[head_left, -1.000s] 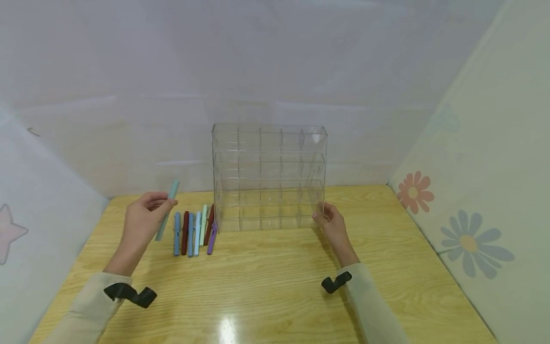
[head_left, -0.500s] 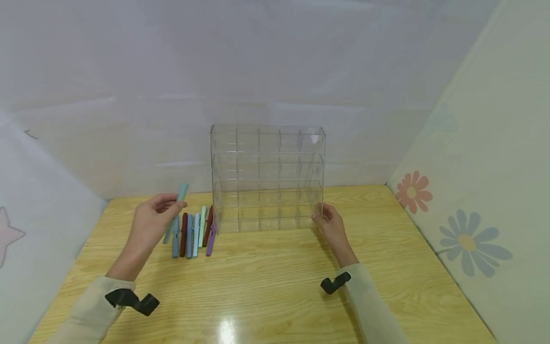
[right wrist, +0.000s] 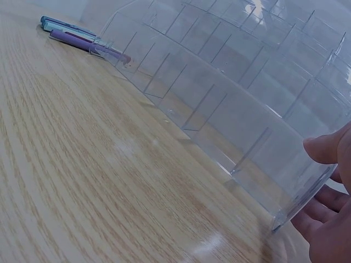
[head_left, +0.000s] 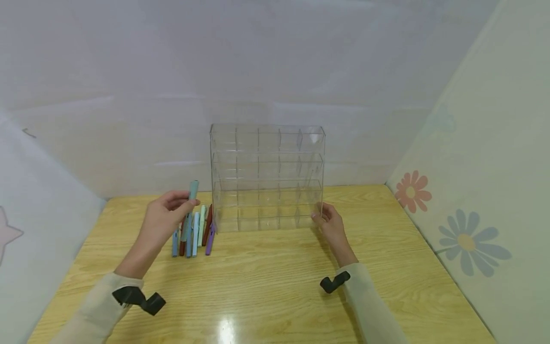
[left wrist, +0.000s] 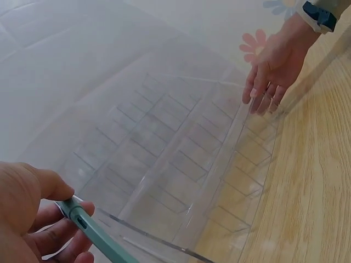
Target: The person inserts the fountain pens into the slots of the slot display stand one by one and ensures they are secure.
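Observation:
In the head view my left hand [head_left: 165, 215] pinches a teal pen [head_left: 193, 191] near its upper end, above the row of pens on the table. The left wrist view shows the pen's barrel [left wrist: 104, 238] slanting down from the thumb and fingertips. A clear acrylic pen organizer [head_left: 268, 180] with tiered rows of compartments stands upright at mid-table. My right hand [head_left: 332, 227] grips its lower right edge. In the right wrist view the thumb [right wrist: 323, 148] lies over the front side and the fingers sit around the side wall [right wrist: 307, 203].
Several capped pens lie side by side left of the organizer, among them a light blue pen [head_left: 195, 234], a pale green pen [head_left: 202, 229] and a purple pen [head_left: 210, 241]. The purple one is close against the organizer's left corner. White sheeting [head_left: 266, 62] rises behind the wooden table [head_left: 258, 286].
My left hand has carried the teal pen rightward toward the organizer, and the pen now stands more upright, overlapping the lying pens. The right hand stays at the organizer's edge.

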A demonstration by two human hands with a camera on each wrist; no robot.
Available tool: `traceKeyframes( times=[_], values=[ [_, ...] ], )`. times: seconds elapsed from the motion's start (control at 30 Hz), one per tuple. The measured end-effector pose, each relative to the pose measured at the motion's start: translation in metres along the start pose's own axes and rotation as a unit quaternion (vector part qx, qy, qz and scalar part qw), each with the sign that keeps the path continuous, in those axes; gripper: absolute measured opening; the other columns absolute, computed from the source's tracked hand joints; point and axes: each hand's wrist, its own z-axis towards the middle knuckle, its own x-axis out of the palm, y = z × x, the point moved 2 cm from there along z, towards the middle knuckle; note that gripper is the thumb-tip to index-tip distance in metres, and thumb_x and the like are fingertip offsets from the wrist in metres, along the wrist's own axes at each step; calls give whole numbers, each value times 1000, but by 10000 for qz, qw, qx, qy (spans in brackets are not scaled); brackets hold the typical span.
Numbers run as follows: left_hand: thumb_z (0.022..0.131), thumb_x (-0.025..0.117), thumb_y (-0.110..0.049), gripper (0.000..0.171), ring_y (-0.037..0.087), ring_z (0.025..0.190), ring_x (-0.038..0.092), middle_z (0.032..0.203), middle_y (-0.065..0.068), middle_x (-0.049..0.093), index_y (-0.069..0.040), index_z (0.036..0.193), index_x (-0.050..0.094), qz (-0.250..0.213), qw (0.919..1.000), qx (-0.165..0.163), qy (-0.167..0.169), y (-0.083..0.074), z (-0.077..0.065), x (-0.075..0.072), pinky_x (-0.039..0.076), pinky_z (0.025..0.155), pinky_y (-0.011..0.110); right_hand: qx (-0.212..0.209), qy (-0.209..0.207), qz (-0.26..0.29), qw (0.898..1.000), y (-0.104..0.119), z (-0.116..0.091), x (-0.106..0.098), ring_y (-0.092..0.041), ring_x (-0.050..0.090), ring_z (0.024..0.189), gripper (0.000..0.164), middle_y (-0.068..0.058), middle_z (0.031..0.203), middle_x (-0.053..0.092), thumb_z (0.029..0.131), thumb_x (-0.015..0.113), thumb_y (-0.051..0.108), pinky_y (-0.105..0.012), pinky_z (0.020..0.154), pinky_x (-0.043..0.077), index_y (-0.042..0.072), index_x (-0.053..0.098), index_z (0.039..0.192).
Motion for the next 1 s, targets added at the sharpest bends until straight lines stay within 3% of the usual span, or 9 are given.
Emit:
traceKeyframes(
  times=[0.13, 0.23, 0.4, 0.5, 0.77, 1.0],
  values=[
    [108, 59, -49, 54, 0, 98, 63, 140, 16, 70, -10, 145, 60, -71, 9999, 39, 106, -5, 2, 6, 52, 67, 27, -8, 17, 0, 10000, 0, 0, -2, -39, 41, 157, 60, -20, 166, 44, 107, 66, 16, -53, 126, 40, 2, 41, 159],
    [107, 61, -49, 56, 12, 107, 65, 141, 19, 69, -9, 146, 60, -52, 9999, 57, 105, -9, 5, 11, 53, 71, 23, -9, 12, 16, 10000, 0, 0, -2, -39, 41, 157, 60, -19, 166, 43, 107, 66, 17, -53, 127, 40, 2, 41, 159],
    [108, 62, -46, 58, 37, 134, 61, 144, 23, 66, -5, 148, 57, -79, 9997, 99, 185, -16, 7, 23, 55, 103, 42, -40, -6, 10, 10000, -1, 1, -3, -40, 42, 156, 60, -21, 166, 43, 107, 67, 17, -55, 125, 40, 2, 42, 159],
    [108, 61, -45, 57, 38, 136, 60, 143, 23, 67, -5, 148, 56, -162, 9993, 160, 299, -19, 8, 30, 51, 109, 54, -15, -22, 33, 10000, -2, 1, -4, -40, 42, 156, 59, -21, 166, 44, 106, 67, 17, -55, 125, 41, 3, 42, 158],
    [108, 62, -43, 51, 30, 125, 65, 135, 17, 72, -7, 145, 59, -83, 9987, 304, 403, -22, 10, 43, 54, 90, 27, -9, 43, 123, 9999, -3, 2, 0, -41, 40, 157, 57, -21, 166, 43, 107, 65, 14, -56, 127, 38, 1, 42, 157],
    [109, 62, -39, 47, 31, 117, 64, 134, 18, 73, -5, 142, 60, -225, 9979, 317, 513, -22, 13, 56, 51, 69, 28, 7, -18, 114, 9999, 0, 1, 1, -41, 41, 156, 56, -22, 166, 43, 106, 65, 11, -56, 126, 40, 1, 43, 157]
  ],
)
